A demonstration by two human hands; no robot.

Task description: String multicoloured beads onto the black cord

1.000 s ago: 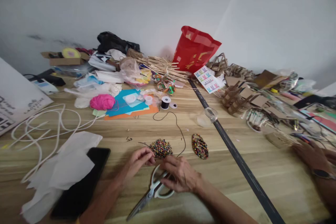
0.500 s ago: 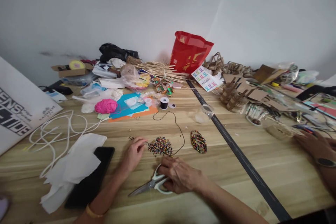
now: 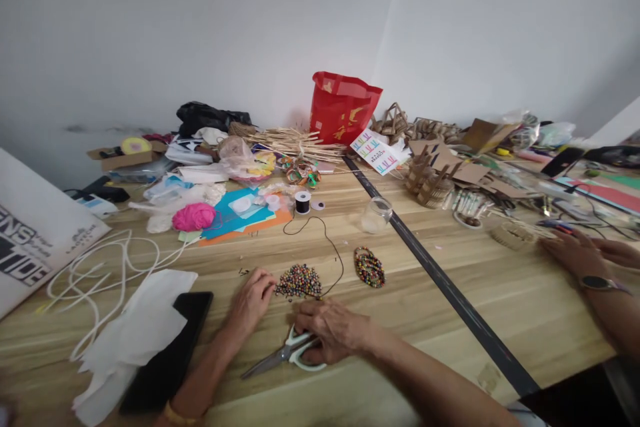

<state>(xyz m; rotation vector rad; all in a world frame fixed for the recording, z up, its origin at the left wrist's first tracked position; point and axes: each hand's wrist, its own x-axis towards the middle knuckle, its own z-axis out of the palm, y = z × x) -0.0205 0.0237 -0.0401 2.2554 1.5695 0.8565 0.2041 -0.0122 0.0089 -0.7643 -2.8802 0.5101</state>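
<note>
Beaded piece [image 3: 299, 281], a cluster of small multicoloured beads on thin black cord [image 3: 327, 247], lies on the surface [image 3: 435, 320] before the person; it looks light, floppy, best pinched at its edge. Left hand [image 3: 250, 300] touches that edge, fingers together; right hand [image 3: 330, 331] rests closed over the scissors [image 3: 287, 355]. A board [image 3: 30, 240] reads partly "ENS", "TIDE".

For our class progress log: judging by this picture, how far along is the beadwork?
Done: one multicoloured beaded oval piece lies apart, looking finished. In hand: the left hand touches a second multicoloured bead cluster; the right hand rests on white-handled scissors. Left: black cord still trails to its spool.
</note>
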